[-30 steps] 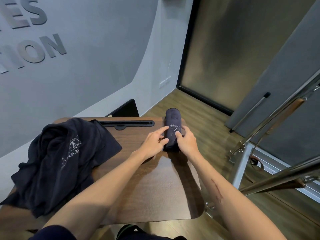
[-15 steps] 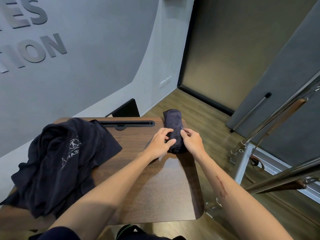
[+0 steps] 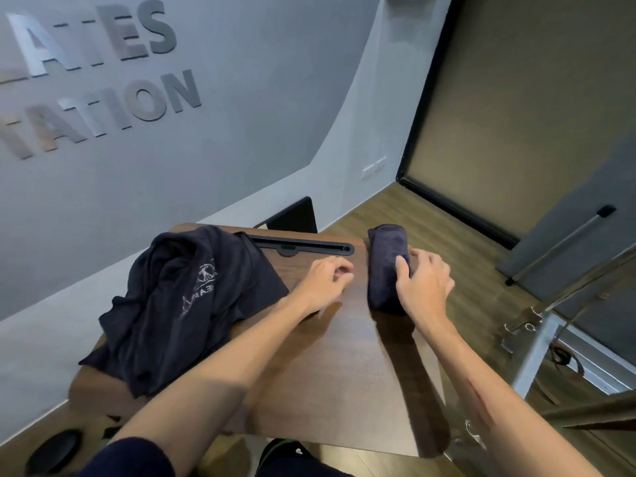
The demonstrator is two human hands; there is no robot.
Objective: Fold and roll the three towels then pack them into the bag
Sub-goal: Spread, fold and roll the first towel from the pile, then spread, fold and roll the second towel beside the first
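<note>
A rolled dark navy towel (image 3: 383,266) lies at the right edge of the small wooden table (image 3: 330,366), its far end past the table's back corner. My right hand (image 3: 425,284) rests on its right side, fingers curled over the roll. My left hand (image 3: 325,282) hovers just left of the roll, off the towel, fingers loosely bent and holding nothing. A heap of unfolded dark towels (image 3: 192,301) with a white logo covers the table's left part. No bag is clearly in view.
A black slot (image 3: 303,247) runs along the table's back edge. A black panel (image 3: 296,216) stands behind the table against the grey wall. A metal frame (image 3: 550,318) stands to the right on the wooden floor. A black round object (image 3: 53,449) sits at the lower left.
My left hand has let go of the rolled towel and moved left. My right hand stays on the roll, which has shifted right to the table's edge. The camera view moved right.
</note>
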